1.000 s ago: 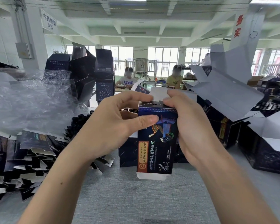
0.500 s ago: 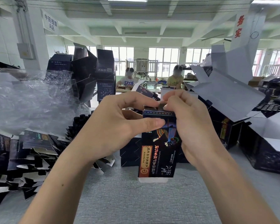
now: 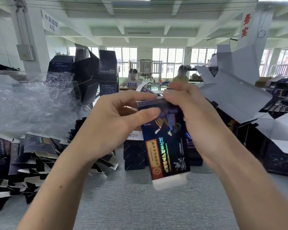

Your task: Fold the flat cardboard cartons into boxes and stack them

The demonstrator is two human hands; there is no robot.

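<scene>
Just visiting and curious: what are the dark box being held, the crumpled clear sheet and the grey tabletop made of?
The dark blue printed box looks like thin cardboard: white bare flap, shimmering, perhaps foil, lettering. The crumpled clear sheet seems plastic film: see-through, creased, glinting. The grey tabletop looks like matt textured fabric, though that is uncertain.

Carton [image 3: 166, 143]: dark navy, red-orange label strip, iridescent green-yellow lettering, white bottom flap. Left of the carton, flat cartons [image 3: 35, 145] show black-navy with white undersides; right of it, open boxes [image 3: 236, 97] are navy outside, pale grey inside. Table [image 3: 140, 209] beneath is grey, finely woven.
</scene>
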